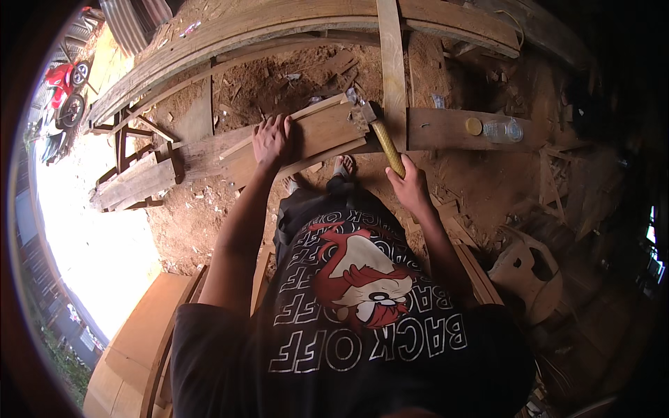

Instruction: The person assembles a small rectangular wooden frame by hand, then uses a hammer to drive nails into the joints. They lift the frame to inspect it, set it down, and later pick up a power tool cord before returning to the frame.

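Observation:
My right hand (410, 182) is wrapped round the yellow handle of a hammer (388, 148). The hammer's metal head is at the right end of a wooden piece (326, 130) edged with strips, which lies on a long plank bench. Whether the head touches the wood I cannot tell. My left hand (272, 141) lies flat on the left part of that wooden piece, fingers stretched out. A narrow upright board (392, 66) crosses the bench just beyond the hammer.
Farther along the plank (446, 130), to the right, are a clear plastic bottle (503, 130) and a round yellow lid or tin (474, 126). Long beams (279, 24) run across the far side. Offcuts (139, 182) lie left; a red motorcycle (64, 83) stands far left. Wood chips litter the ground.

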{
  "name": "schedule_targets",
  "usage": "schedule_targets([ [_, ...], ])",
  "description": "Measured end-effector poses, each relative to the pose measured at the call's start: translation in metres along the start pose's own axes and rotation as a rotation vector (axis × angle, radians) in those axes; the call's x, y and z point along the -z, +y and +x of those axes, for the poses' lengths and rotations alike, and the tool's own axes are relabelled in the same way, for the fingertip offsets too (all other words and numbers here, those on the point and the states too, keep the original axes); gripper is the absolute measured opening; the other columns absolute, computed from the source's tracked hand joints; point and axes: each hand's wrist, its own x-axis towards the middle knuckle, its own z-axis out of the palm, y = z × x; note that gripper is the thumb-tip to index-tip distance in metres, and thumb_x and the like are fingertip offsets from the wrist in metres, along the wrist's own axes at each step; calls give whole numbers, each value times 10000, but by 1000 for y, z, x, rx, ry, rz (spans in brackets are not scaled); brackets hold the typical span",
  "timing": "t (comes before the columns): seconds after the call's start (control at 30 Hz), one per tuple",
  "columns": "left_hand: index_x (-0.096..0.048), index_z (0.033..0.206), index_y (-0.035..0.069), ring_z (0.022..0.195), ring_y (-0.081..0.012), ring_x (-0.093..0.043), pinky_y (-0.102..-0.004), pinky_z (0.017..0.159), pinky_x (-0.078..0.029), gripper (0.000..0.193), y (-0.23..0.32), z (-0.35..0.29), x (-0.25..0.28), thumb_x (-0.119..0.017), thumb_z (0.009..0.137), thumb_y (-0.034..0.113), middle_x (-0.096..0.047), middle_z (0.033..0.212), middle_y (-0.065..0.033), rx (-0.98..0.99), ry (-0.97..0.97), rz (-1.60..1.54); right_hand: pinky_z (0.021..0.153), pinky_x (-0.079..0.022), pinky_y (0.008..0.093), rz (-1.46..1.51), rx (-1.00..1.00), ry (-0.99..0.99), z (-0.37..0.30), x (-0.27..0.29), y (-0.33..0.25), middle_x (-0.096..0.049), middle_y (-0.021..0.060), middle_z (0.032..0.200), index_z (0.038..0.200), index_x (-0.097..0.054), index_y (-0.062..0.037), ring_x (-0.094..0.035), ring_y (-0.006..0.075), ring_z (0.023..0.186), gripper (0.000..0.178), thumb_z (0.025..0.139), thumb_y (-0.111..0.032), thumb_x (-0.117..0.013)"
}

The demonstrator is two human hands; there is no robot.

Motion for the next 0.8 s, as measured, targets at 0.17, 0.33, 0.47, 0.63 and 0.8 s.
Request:
schedule_targets([
  [0.17, -702, 1162, 97, 1157, -350, -637, -495, 1006, -451, 461, 7, 0, 10, -421, 1101, 457, -707, 1162, -146, 79, -42, -58, 685, -539, 420, -35, 105, 26, -4, -28, -8, -689, 152, 852, 1458, -537, -21, -682, 307, 725, 510, 1028, -248, -688],
  [0.33, -696, 1147, 109, 1156, -346, -627, -508, 992, -447, 439, 7, -2, 13, -425, 1095, 451, -698, 1163, -142, 91, -61, -95, 600, -504, 366, 33, 240, 103, -13, -31, -37, -635, 132, 785, 1597, -409, -23, -645, 250, 674, 588, 1085, -251, -587],
  [0.47, -691, 1115, 115, 1129, -340, -630, -517, 972, -452, 416, 7, -1, 15, -433, 1093, 441, -700, 1140, -142, 90, -75, -110, 477, -409, 269, 239, -15, 139, -31, -23, -61, -504, 10, 724, 1593, -400, -55, -473, 80, 547, 514, 1142, -290, -472],
  [0.63, -681, 1117, 95, 1131, -343, -626, -536, 974, -445, 436, 5, -2, 18, -415, 1094, 439, -697, 1136, -146, 75, -72, -159, 802, -561, 498, -252, -83, 89, -4, -48, -78, -713, 303, 992, 1539, -429, 39, -739, 415, 929, 585, 1117, -360, -495],
  [0.8, -677, 1123, 91, 1120, -353, -629, -560, 966, -439, 426, 4, 0, 18, -422, 1089, 430, -692, 1128, -149, 64, -70, -136, 619, -539, 386, 2, -346, 153, 8, -35, -99, -696, 118, 826, 1609, -418, -46, -688, 228, 705, 592, 1129, -384, -490],
])
